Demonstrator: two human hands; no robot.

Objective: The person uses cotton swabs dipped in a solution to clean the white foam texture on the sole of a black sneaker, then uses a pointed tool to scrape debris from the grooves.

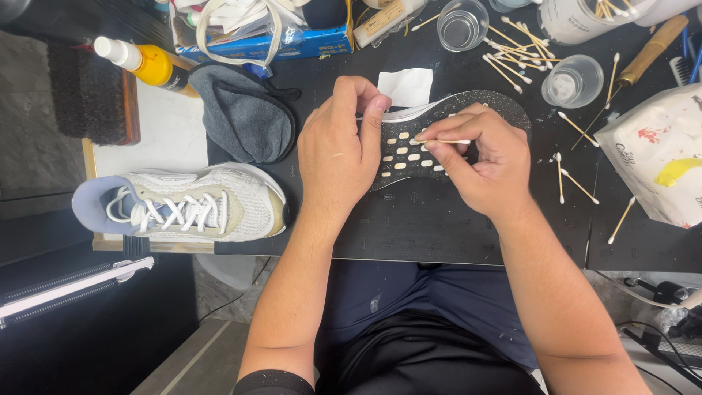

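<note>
Black rubber, dotted with pale cut-outs, fills the middle of a cluttered black mat [439, 227] as a person holds a sneaker [439, 135] sole-up. The left hand [340, 150] is clenched around the shoe's near end, thumb pressed against the white edge. The right hand [479, 157] pinches a cotton swab [442, 141] between thumb and fingertips, its tip resting in one of the sole's holes. A second white sneaker [190, 203] lies on its side to the left, near a grey cloth [241, 113] and a yellow spray bottle [146, 62]. Loose swabs [512, 51] and two clear cups [572, 80] sit at the far right. Too much pressure could likely bend the thin stick or leave cotton fibres lodged in the holes.
</note>
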